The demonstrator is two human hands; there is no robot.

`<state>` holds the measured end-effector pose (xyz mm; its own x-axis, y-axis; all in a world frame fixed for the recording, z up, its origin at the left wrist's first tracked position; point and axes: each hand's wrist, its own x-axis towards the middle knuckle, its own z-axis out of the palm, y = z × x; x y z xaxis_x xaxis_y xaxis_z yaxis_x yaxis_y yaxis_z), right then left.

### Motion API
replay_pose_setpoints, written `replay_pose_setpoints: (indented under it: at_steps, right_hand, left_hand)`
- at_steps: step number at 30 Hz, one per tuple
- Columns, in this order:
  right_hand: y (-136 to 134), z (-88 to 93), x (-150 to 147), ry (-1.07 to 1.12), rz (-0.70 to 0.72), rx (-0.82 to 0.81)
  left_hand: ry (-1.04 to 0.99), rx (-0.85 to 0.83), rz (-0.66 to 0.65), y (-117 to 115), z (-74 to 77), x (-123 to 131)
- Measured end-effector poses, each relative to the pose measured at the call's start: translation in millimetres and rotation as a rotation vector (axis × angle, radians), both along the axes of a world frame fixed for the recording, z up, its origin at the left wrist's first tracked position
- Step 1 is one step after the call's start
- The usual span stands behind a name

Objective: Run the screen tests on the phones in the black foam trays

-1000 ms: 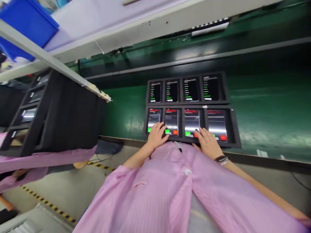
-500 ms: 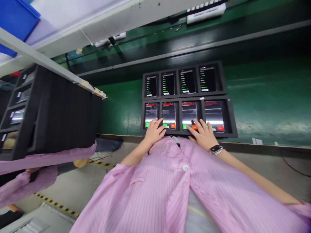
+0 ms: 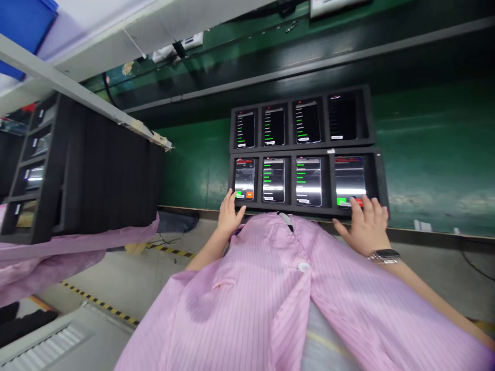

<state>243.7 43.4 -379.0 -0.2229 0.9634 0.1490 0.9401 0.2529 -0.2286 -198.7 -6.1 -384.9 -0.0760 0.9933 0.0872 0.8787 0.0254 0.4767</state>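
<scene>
Smartphones (image 3: 350,178) lie in black foam trays (image 3: 382,185) right of the frame's centre, and with my left hand (image 3: 229,217) and right hand (image 3: 367,229) both spread, gripping nothing, by the lower row's ends, I'd best tap each on-screen button (image 3: 341,201) squarely with one fingertip.

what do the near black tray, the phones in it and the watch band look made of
Near black tray: probably foam, matte, as its thick walls barely shine. Phones: likely glass-fronted and glossy, reflecting pale streaks. Watch band: seemingly metal, silvery and shiny, though too small to be sure.
</scene>
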Motion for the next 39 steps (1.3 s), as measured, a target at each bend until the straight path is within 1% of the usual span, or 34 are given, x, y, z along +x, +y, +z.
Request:
replay_pose_setpoints:
  at_steps: [3,7,10,12,14,16,18,20,23,28,31,33,35,39]
  right_hand:
    - [4,-0.5,-1,-0.007,-0.020,-0.048]
    - [6,-2.0,1,-0.020,-0.034,-0.146]
    - [5,3.6,-4,0.000,-0.059,-0.187]
    - [6,10.4,-12,0.034,-0.048,-0.170]
    - [10,17.0,-24,0.071,0.008,-0.128]
    - [16,20.9,-37,0.097,0.100,-0.090]
    - [25,21.2,-50,0.104,0.200,-0.080]
    - [33,18.5,-60,0.093,0.292,-0.082]
    - [40,12.6,-69,0.071,0.379,-0.069]
    - [41,6.1,-73,0.038,0.385,-0.085]
    - [41,6.7,-71,0.026,0.366,-0.128]
    - [39,9.5,-66,0.024,0.337,-0.140]
    - [36,13.2,-55,0.026,0.292,-0.137]
    - [27,18.3,-29,0.043,0.180,-0.132]
  left_hand:
    - [-0.016,-0.001,0.001,1,0.5,1]
    - [-0.003,-0.072,-0.005,3,4.1,0]
    - [0.039,-0.092,0.010,4,9.9,0]
    - [0.082,-0.062,0.005,7,16.2,4]
    - [0.124,-0.029,-0.051,16,23.8,13]
    - [0.154,-0.015,-0.153,29,30.8,26]
    - [0.176,-0.015,-0.250,45,35.3,41]
    - [0.192,-0.025,-0.308,59,36.6,54]
    - [0.211,-0.041,-0.338,70,33.8,66]
    - [0.217,-0.065,-0.308,70,28.3,70]
    - [0.202,-0.074,-0.302,68,28.7,68]
    - [0.181,-0.058,-0.285,66,30.4,62]
    - [0.166,-0.033,-0.226,61,32.2,52]
    - [0.183,-0.044,-0.040,51,33.2,23]
